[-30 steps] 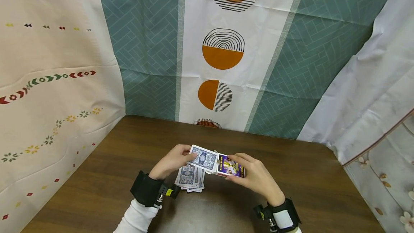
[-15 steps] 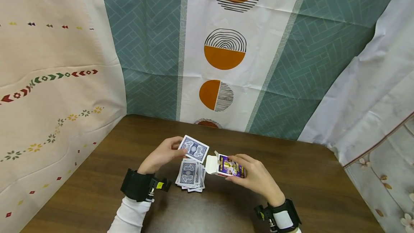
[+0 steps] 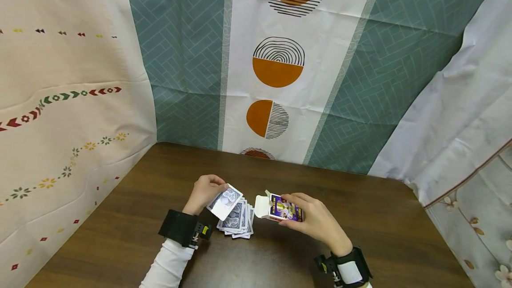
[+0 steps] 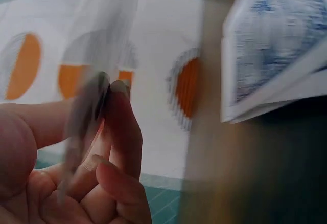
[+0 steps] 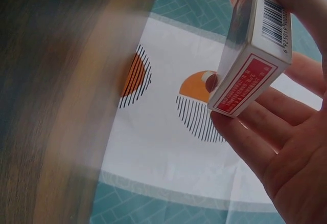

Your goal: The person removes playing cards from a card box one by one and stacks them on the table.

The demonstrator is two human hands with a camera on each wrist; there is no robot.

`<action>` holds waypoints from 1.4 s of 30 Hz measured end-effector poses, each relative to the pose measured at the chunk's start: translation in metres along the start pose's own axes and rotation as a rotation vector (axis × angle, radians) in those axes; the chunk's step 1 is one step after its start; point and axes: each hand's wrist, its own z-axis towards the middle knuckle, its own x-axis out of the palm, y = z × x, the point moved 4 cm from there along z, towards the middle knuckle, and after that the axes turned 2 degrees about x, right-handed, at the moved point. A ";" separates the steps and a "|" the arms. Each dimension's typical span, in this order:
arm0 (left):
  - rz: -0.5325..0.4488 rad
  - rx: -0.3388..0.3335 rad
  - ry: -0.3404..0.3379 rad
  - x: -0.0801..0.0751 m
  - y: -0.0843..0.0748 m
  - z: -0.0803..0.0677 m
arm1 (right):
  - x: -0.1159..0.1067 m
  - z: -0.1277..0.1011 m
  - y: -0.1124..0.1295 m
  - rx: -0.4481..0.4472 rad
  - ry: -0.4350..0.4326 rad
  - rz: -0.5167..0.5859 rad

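A blue-and-white playing card (image 3: 225, 201) is pinched between the thumb and fingers of my left hand (image 3: 205, 193). It is tilted, over the upper left of a loose pile of cards (image 3: 236, 222) on the table. From the left wrist the card (image 4: 110, 35) looks blurred and nearly edge-on, and the pile (image 4: 276, 45) is at the right. My right hand (image 3: 320, 221) grips a purple card box (image 3: 286, 208), whose white flap stands open toward the pile. In the right wrist view, the barcode and red label of the box (image 5: 245, 83) show; its inside is hidden.
The brown wooden table (image 3: 272, 261) stretches to both sides of the hands. Behind it hangs a green-and-white curtain (image 3: 276, 79) with orange circles. Pale patterned cloth (image 3: 72, 146) closes the left side, and white cloth (image 3: 452, 114) the right.
My left hand first drew the card leftward away from the box mouth, then lowered and tilted it over the pile. The right hand with the box has hardly moved.
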 end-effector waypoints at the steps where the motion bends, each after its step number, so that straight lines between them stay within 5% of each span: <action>1: 0.036 0.001 -0.007 0.004 0.001 0.000 | 0.000 0.000 0.000 -0.001 0.004 -0.001; 13: 0.376 0.087 -0.169 0.022 -0.001 -0.006 | -0.001 0.006 -0.006 0.057 0.093 -0.021; 17: 0.468 0.111 -0.170 0.023 -0.003 -0.009 | 0.001 0.006 -0.010 0.069 0.147 -0.002; 25: 0.566 0.126 -0.097 0.028 0.000 -0.009 | 0.019 -0.001 -0.020 0.109 0.393 0.123; 28: 0.539 0.227 -0.013 0.034 -0.007 -0.011 | 0.025 -0.004 -0.023 0.140 0.456 0.160; 33: 0.459 0.520 0.383 0.067 -0.033 -0.028 | 0.031 -0.007 -0.025 0.138 0.508 0.203; 35: 0.487 0.609 0.471 0.083 -0.040 -0.037 | 0.034 -0.008 -0.026 0.128 0.526 0.225; 38: 0.567 0.673 0.473 0.103 -0.043 -0.048 | 0.039 -0.009 -0.026 0.123 0.550 0.246; 42: 0.668 0.692 0.382 0.119 -0.039 -0.059 | 0.048 -0.013 -0.024 0.144 0.571 0.232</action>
